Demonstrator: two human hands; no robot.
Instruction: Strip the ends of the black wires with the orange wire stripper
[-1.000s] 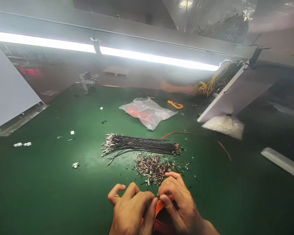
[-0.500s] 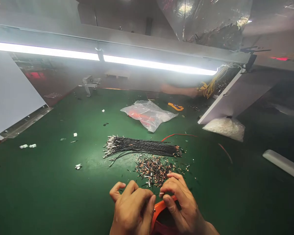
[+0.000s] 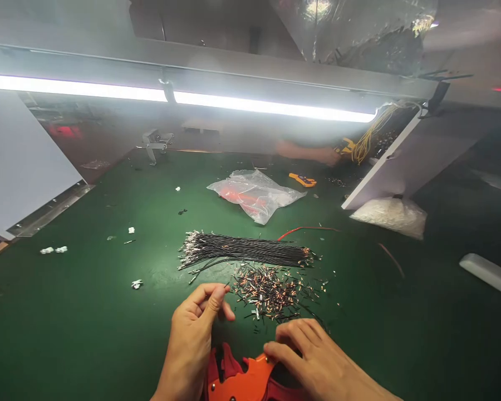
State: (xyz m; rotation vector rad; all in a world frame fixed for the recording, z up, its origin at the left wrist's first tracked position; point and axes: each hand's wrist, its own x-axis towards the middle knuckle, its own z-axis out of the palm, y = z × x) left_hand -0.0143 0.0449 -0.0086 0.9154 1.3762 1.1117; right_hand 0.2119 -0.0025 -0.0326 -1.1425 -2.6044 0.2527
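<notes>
My left hand [image 3: 198, 323] is pinched, with a short dark wire end [image 3: 227, 285] showing at the thumb and fingertip. Beside it, my right hand [image 3: 313, 353] curls over the handle side of an orange and red hand tool [image 3: 244, 384], its fingertips at the orange body. The tool's lower part is cut off by the frame. A heap of short wire scraps [image 3: 267, 292], black with copper bits, lies just beyond my hands. Behind the heap is a bundle of black wires [image 3: 242, 249], with metal ends at the left and copper ends at the right.
On the green table [image 3: 87, 312] lie a clear plastic bag [image 3: 256, 195], yellow cutters [image 3: 303, 180], a red wire [image 3: 309, 228] and small white pieces [image 3: 137, 284]. A bag of pale items [image 3: 390, 216] sits by the right panel. At the back is a person's forearm [image 3: 307, 151].
My hands have moved apart, the left turning up and away to the left. The right has lowered over the tool, and more of the tool now shows.
</notes>
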